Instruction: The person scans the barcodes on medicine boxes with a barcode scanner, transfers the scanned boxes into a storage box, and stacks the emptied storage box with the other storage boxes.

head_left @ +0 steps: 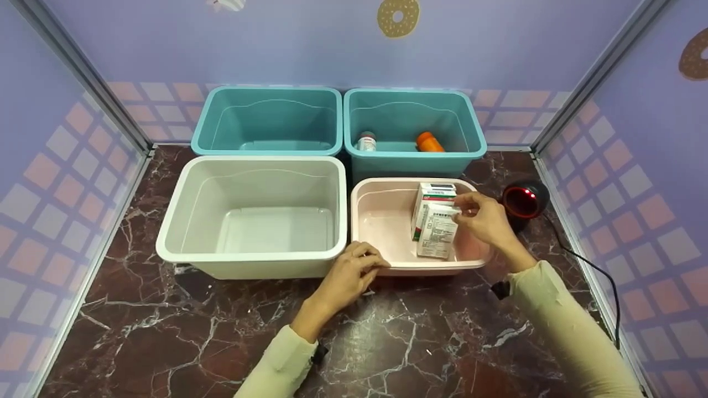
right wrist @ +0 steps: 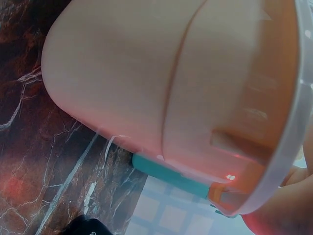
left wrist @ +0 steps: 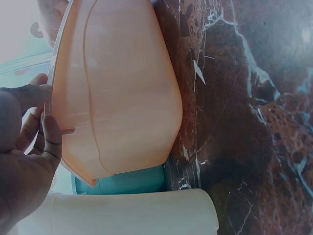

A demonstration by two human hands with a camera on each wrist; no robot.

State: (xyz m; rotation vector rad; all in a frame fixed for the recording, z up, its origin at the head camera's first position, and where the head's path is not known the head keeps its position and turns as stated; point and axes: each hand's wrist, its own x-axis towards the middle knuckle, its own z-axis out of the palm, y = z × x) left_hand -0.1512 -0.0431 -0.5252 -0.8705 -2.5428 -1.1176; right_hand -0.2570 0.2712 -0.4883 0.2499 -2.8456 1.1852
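A pink plastic bin [head_left: 384, 224] stands at the front right of the group. My left hand [head_left: 351, 271] grips its rim at the front left corner; in the left wrist view the fingers and thumb [left wrist: 52, 139] bend about that rim. Reaching in over the right side, my right hand [head_left: 487, 221] pinches the upper edge of a white medicine box [head_left: 437, 235] covered in small print. Behind it, inside the bin, leans a second medicine box [head_left: 421, 213] with green and red stripes. The right wrist view shows mostly the outside wall of the pink bin [right wrist: 117, 83]; the fingertips are hidden there.
A white bin [head_left: 260, 260] stands to the left. Two teal bins [head_left: 265, 152] line the back; the right one [head_left: 415, 165] holds a white bottle [head_left: 366, 142] and an orange bottle [head_left: 430, 142]. At the right sits a black scanner with red light [head_left: 522, 202], its cable trailing forward.
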